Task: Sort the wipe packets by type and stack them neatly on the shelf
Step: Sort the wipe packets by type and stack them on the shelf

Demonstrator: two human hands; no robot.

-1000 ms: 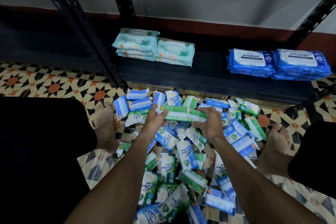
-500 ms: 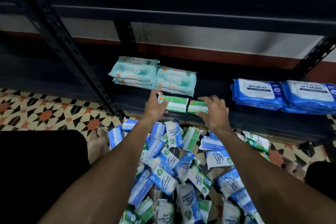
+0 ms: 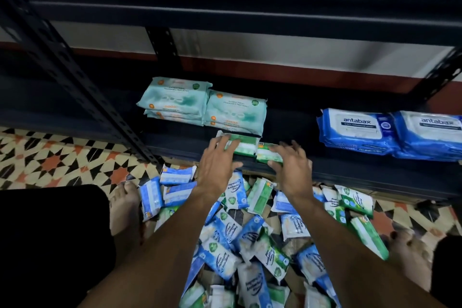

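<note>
Green packets (image 3: pixel 247 145) — slim, white-striped.

Bare shelf (image 3: pixel 295 132) lies open between the teal stacks (image 3: pixel 205 105) and the blue packs (image 3: pixel 390 132) (also left of the teal, behind the slanting post (image 3: pixel 75 77)). The upper shelf (image 3: pixel 225 12) caps it overhead. Loose packets (image 3: pixel 250 245) crowd the floor (image 3: pixel 62 157) below.

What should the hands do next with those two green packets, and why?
Probably slide the green packets a little deeper and square them up, then let go. They lie side by side right at the front edge of the shelf, under the left hand and the right hand, in front of the teal packs. Many loose packets wait on the floor.
</note>
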